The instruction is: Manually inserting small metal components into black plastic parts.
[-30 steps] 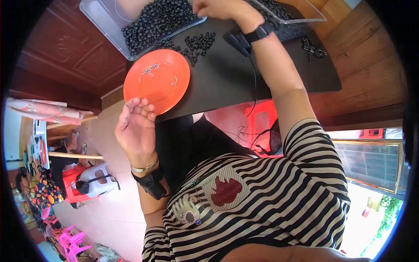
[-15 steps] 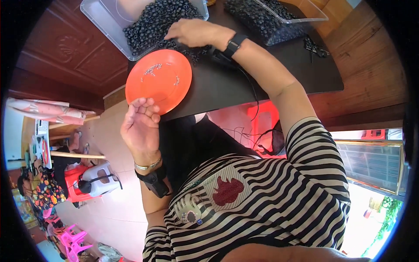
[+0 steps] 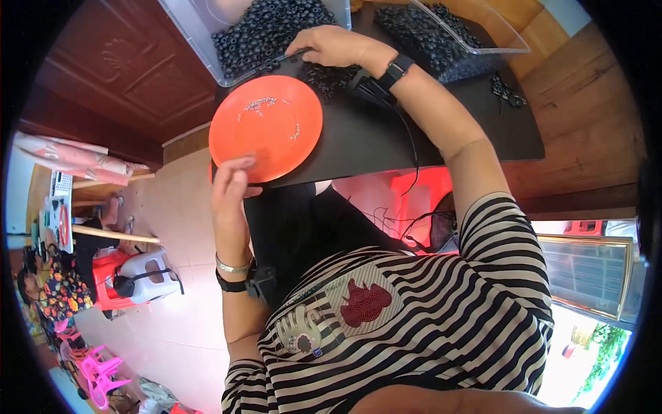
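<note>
Across and down comes the right hand (image 3: pixel 338 47), off the far corner of the bead tub where it hung a second ago and now at the near wall; the left hand (image 3: pixel 231 196), palm up then, has rolled edge-on. Right fingers are bent inward, tips close together, with a thin dark line (image 3: pixel 281 59) running past them; strand, tool or tub edge, I can't call it, so whether they're grasping anything stays open too. Left fingers are loose and parted, overlapping the near rim of the round orange plate (image 3: pixel 269 141), nothing visible between them, though a fine thread would vanish at this size. Just beyond, tiny silvery beads (image 3: pixel 261 105) lie scattered on that plate, and the plate sits right by the near edge of the surface (image 3: pixel 358 131). Good play here, I'd judge: a light fingertip pinch, wrist kept high so the strapped black wrist unit (image 3: pixel 372 90) and its cable (image 3: pixel 414 141) clear the loose dark beads (image 3: pixel 331 81), and no left-hand weight on that rim. Farther out, the clear plastic tub (image 3: pixel 187 31) heaped with black beads (image 3: pixel 272 31) is cut off at the top; a second clear container (image 3: pixel 486 50) is cropped too, and the small dark cluster (image 3: pixel 509 93) at right is too tangled to identify.
</note>
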The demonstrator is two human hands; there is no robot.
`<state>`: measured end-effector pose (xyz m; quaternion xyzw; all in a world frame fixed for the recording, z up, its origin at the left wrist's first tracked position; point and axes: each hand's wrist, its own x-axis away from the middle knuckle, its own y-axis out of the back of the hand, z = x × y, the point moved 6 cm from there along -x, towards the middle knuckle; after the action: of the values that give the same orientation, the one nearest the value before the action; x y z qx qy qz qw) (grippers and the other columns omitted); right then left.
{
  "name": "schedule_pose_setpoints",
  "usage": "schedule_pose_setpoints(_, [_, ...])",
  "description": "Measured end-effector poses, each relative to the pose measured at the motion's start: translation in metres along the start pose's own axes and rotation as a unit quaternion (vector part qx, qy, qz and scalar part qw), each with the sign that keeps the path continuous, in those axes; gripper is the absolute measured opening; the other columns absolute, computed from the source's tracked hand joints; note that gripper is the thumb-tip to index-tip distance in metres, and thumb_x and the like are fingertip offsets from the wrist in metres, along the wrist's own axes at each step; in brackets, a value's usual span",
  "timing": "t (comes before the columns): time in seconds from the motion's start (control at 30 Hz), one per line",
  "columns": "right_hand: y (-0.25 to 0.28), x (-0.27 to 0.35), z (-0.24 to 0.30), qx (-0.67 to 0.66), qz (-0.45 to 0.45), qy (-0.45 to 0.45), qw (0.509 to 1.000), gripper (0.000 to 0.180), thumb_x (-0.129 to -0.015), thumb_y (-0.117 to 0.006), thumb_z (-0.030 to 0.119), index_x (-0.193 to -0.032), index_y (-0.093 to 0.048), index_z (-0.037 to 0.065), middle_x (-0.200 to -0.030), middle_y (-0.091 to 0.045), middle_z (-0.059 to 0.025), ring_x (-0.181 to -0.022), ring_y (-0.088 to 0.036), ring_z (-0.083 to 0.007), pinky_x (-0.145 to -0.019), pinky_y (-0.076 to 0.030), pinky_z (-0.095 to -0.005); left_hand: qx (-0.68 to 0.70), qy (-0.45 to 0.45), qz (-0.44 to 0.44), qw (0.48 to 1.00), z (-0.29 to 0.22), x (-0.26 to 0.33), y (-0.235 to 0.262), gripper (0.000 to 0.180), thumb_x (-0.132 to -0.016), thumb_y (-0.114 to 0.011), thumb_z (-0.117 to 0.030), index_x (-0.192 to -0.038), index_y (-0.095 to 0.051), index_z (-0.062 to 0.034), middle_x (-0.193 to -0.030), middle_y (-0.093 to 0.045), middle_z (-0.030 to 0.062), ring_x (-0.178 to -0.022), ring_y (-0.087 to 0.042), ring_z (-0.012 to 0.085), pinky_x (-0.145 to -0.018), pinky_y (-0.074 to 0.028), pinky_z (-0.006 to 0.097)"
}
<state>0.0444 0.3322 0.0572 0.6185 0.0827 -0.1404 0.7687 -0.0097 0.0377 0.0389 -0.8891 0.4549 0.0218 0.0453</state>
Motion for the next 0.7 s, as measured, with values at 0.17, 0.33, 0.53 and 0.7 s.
schedule_pose_setpoints(0.17, [-0.012, -0.035, 0.029, 0.08, 0.031, 0.064, 0.994, 0.032, -0.08, -0.06, 0.008, -0.112, -0.061, 0.01, -0.11, -0.059, -0.0089, -0.106, -0.055, -0.0281, -0.089, -0.046, -0.0374, -0.101, -0.009, 0.04, 0.994, 0.008, 0.003, 0.009, 0.029, -0.092, -0.045, -0.025, -0.1, -0.06, -0.0005, -0.1, -0.061, 0.0067, -0.092, -0.055, 0.0144, -0.078, -0.043, 0.028])
schedule_pose_setpoints(0.33, [-0.038, -0.057, 0.046, 0.157, 0.051, 0.137, 0.977, 0.04, -0.074, -0.057, 0.003, -0.112, -0.063, 0.016, -0.106, -0.057, -0.0098, -0.097, -0.059, -0.0296, -0.079, -0.051, -0.0398, -0.052, -0.005, 0.016, 0.998, 0.011, 0.012, 0.022, 0.025, -0.091, -0.047, -0.02, -0.1, -0.059, 0.0008, -0.096, -0.06, 0.0052, -0.092, -0.053, 0.0135, -0.082, -0.041, 0.027])
schedule_pose_setpoints(0.53, [-0.041, -0.057, 0.05, 0.202, 0.055, 0.146, 0.967, 0.036, -0.076, -0.055, 0.001, -0.108, -0.065, 0.014, -0.105, -0.054, -0.0119, -0.094, -0.06, -0.0299, -0.078, -0.051, -0.0385, -0.037, -0.018, -0.019, 0.999, 0.011, 0.023, 0.041, 0.027, -0.092, -0.048, -0.023, -0.099, -0.059, 0.0001, -0.096, -0.061, 0.0055, -0.091, -0.053, 0.0146, -0.082, -0.04, 0.027])
schedule_pose_setpoints(0.7, [-0.038, -0.054, 0.047, 0.229, 0.047, 0.154, 0.96, 0.031, -0.077, -0.054, 0.002, -0.103, -0.066, 0.012, -0.104, -0.054, -0.013, -0.092, -0.061, -0.0307, -0.078, -0.051, -0.0392, -0.019, -0.022, -0.056, 0.998, 0.011, 0.02, 0.057, 0.025, -0.091, -0.048, -0.022, -0.099, -0.059, -0.0012, -0.095, -0.061, 0.0056, -0.09, -0.054, 0.0145, -0.081, -0.041, 0.028])
